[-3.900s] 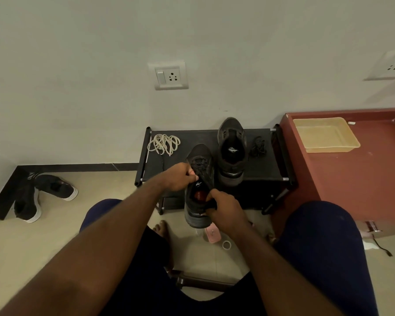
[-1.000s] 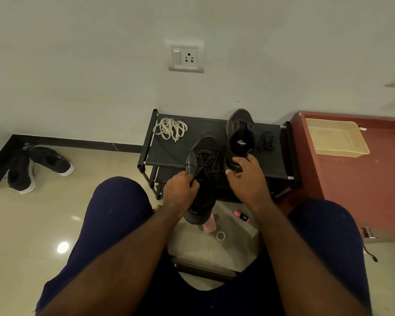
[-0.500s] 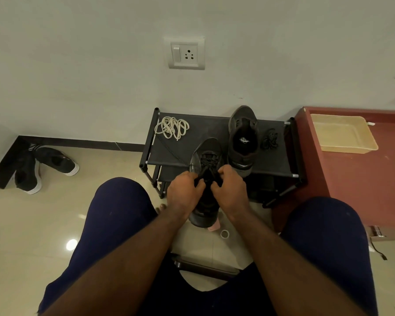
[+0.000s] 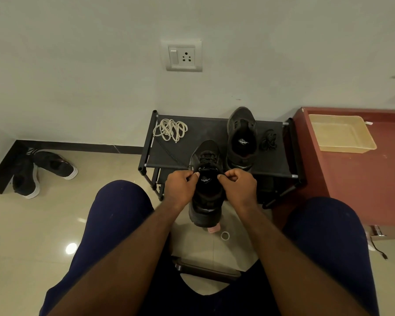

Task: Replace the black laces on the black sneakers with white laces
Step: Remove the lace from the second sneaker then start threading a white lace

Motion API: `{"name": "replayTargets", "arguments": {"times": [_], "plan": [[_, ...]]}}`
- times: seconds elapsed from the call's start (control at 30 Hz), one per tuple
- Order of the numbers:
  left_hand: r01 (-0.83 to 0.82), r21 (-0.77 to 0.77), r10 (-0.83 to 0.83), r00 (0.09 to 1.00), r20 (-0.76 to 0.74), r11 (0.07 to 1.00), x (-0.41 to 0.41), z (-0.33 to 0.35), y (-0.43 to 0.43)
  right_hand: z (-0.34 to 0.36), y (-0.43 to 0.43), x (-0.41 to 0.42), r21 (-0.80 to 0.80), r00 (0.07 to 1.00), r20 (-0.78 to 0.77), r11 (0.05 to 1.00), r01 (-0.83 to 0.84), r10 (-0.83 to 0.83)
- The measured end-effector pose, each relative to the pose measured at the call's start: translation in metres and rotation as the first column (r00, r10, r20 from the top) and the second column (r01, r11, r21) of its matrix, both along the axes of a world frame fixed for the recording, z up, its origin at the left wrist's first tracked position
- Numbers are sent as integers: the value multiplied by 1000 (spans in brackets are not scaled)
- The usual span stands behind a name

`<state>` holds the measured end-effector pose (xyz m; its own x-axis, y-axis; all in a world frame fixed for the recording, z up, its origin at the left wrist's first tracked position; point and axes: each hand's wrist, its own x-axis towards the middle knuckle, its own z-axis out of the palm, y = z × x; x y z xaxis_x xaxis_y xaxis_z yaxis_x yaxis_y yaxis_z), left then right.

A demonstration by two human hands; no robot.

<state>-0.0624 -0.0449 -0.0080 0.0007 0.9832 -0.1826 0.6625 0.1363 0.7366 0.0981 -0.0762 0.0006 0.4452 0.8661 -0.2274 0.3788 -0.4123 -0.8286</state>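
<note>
On the rack, you have open fabric between the white laces at far left and the second sneaker at far right, though a black lace stretches diagonally across it. The held sneaker blocks the near edge; the red cabinet walls off the right.

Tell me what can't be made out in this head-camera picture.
Head view:
- Right hand: its curled fingers hide whether it pinches lace or collar of the held sneaker.
- Left hand: fingers hide the end of the black lace it pinches.
- Pink object: mostly hidden beneath the sneaker heel.
</note>
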Motion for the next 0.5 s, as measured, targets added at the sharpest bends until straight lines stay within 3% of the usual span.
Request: {"name": "replayTargets", "arguments": {"times": [0.23,0.33,0.5], "plan": [[64,63,-59,994,-90,996,0,2,-2,-1,-6,-3,-71,972,109,977,-201,208],[80,113,-61,984,-165,990,7,8,-4,-3,-4,-2,-33,969,135,978,-206,209],[327,228,-214,886,-412,917,26,19,3,-5,-2,1,-29,963,183,981,-194,196]]}}
